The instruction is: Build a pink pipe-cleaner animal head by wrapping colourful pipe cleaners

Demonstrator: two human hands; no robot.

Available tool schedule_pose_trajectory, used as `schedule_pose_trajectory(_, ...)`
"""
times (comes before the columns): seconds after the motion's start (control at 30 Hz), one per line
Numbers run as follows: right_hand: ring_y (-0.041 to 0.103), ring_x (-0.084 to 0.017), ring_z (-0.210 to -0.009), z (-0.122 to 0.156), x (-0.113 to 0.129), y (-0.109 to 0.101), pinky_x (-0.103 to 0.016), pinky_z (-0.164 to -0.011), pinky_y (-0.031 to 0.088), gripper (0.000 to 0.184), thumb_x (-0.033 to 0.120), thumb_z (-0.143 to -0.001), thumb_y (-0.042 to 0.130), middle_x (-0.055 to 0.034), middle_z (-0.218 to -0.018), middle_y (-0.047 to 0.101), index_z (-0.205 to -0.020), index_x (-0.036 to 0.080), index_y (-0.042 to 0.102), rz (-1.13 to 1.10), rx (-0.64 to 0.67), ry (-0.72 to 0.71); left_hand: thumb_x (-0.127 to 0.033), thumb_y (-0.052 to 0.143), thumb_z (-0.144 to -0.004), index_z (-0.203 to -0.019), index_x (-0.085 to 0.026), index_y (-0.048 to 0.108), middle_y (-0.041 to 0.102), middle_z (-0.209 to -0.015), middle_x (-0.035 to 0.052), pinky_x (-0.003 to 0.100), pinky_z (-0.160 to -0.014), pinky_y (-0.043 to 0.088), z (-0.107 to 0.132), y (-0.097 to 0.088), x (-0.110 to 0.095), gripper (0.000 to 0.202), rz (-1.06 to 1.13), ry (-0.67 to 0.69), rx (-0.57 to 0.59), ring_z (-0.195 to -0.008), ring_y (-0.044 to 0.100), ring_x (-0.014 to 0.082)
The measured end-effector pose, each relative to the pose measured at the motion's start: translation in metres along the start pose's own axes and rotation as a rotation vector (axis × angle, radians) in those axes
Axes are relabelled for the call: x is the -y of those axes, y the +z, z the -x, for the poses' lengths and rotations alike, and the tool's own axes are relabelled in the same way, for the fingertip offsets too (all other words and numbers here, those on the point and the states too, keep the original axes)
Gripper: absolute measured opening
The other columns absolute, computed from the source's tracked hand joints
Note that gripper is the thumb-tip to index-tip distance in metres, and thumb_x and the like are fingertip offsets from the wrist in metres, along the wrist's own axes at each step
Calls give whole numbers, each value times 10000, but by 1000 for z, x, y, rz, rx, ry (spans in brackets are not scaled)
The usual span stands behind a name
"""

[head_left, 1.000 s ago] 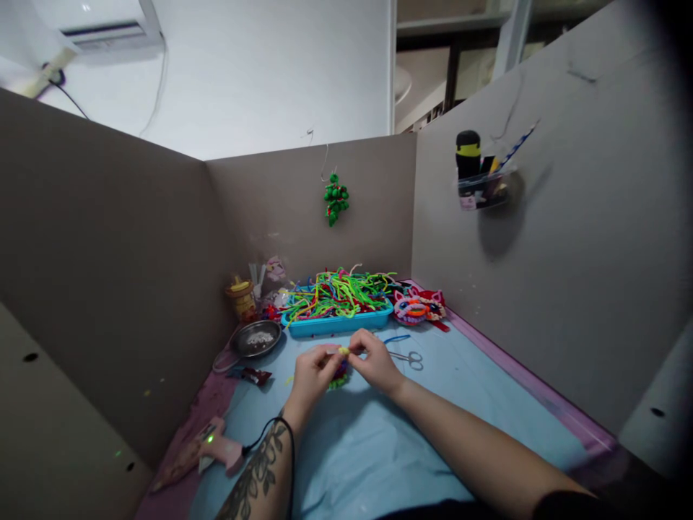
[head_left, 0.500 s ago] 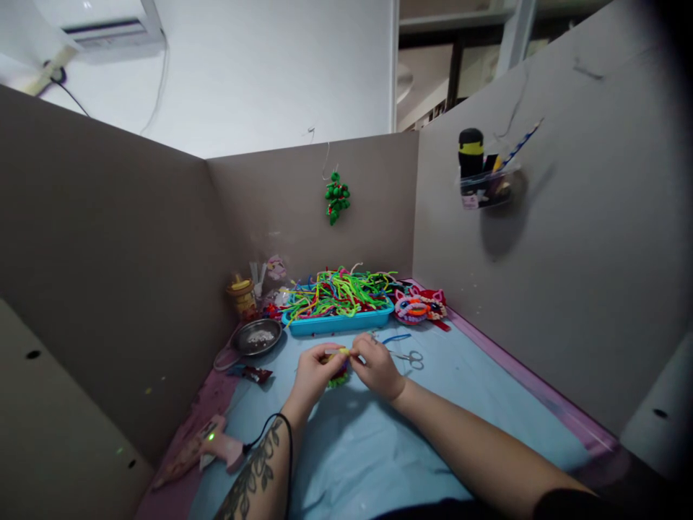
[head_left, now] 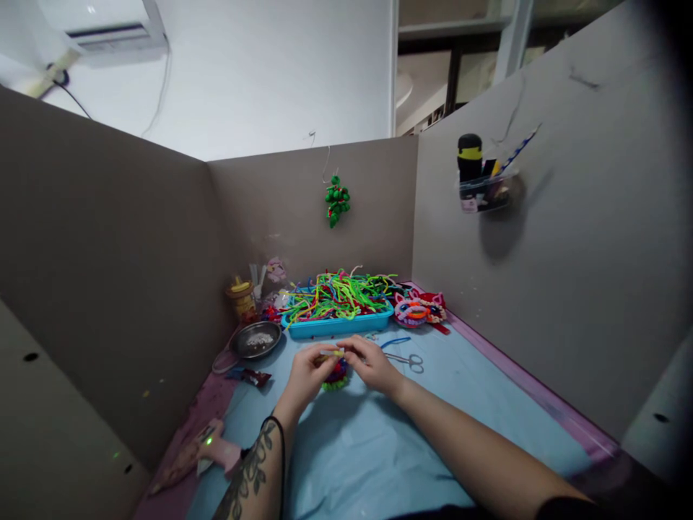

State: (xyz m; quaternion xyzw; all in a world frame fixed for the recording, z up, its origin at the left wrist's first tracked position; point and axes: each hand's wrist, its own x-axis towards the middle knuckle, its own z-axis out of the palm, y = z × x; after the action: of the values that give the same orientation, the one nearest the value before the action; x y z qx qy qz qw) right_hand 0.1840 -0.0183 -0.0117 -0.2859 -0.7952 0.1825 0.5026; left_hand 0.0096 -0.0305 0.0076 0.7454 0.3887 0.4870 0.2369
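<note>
My left hand [head_left: 307, 372] is closed in a pinch, with a small yellow piece [head_left: 340, 353] and a pale strip [head_left: 327, 352] at its fingertips. From the other side, the fingers of my right hand [head_left: 372, 365] pinch the same yellow piece, which looks like a short bit of pipe cleaner. Just below the fingertips is a fuzzy pipe-cleaner craft piece [head_left: 336, 378] in red, blue and purple with a green lower edge. My hands partly cover it, and I cannot tell whether the yellow piece is joined to it. Scissors [head_left: 414, 363] lie beside my right hand.
A blue tray [head_left: 338, 328] heaped with pipe cleaners [head_left: 343, 292] stands at the back. Left are a metal bowl [head_left: 257, 339], a small packet [head_left: 254, 375] and a pink glue gun [head_left: 219, 451]. Pipe-cleaner crafts [head_left: 414, 309] lie back right. Grey panels [head_left: 520, 289] enclose the table.
Both hands have shifted slightly left, staying together around the yellow piece. More of the scissors and the craft piece below now shows.
</note>
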Motion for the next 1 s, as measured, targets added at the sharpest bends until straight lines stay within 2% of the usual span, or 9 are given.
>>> schedule_pose_trajectory(0.07,531,-156,-715,-2,1,-2,-276,-653,412,246,299,-907,411,-33,-733,582,-855,182,621,-33,60,-2,-308,604,-764,-883,-163,706,701,-859,85,263,-671,505,0,-1,-1,213,0,13,48,-746,636,174)
schedule_pose_trajectory(0.17,495,-138,-626,-4,1,-3,-256,-591,383,354,392,-904,412,-8,-632,533,-681,174,581,-98,87,55,-328,626,-746,-924,-154,687,693,-836,71,242,-626,490,1,0,0,257,9,-26,54,-701,621,159)
schedule_pose_trajectory(0.27,469,-126,-596,-5,0,-2,-238,-562,367,366,460,-879,441,14,-603,497,-675,178,551,-206,55,164,-317,635,-738,-1004,-150,639,675,-790,45,230,-596,472,1,3,3,315,18,-60,-1,-648,592,139)
schedule_pose_trajectory(0.4,423,-112,-564,-4,-4,1,-227,-535,347,346,481,-865,457,31,-592,456,-706,180,519,-322,-15,274,-312,561,-798,-842,-153,650,654,-762,47,244,-647,460,0,6,5,187,-39,-5,-69,-690,582,147)
schedule_pose_trajectory(0.57,448,-125,-634,-2,-8,3,-240,-589,365,280,437,-861,482,14,-672,480,-754,181,517,-284,-77,252,-307,556,-810,-809,-167,670,651,-725,40,237,-632,445,1,8,-1,180,-77,54,-44,-670,577,142)
schedule_pose_trajectory(0.8,475,-143,-703,-2,-5,4,-248,-622,377,144,300,-844,539,-11,-753,515,-764,182,544,-50,-139,190,-311,553,-811,-759,-155,661,628,-677,27,217,-585,417,3,9,-3,197,-84,16,-51,-622,548,128)
schedule_pose_trajectory(1.0,486,-150,-723,-1,2,3,-259,-645,385,62,161,-802,542,-10,-752,509,-747,185,528,53,-199,109,-332,578,-789,-758,-147,664,618,-666,19,209,-578,399,3,10,-2,206,-135,6,-49,-615,531,122)
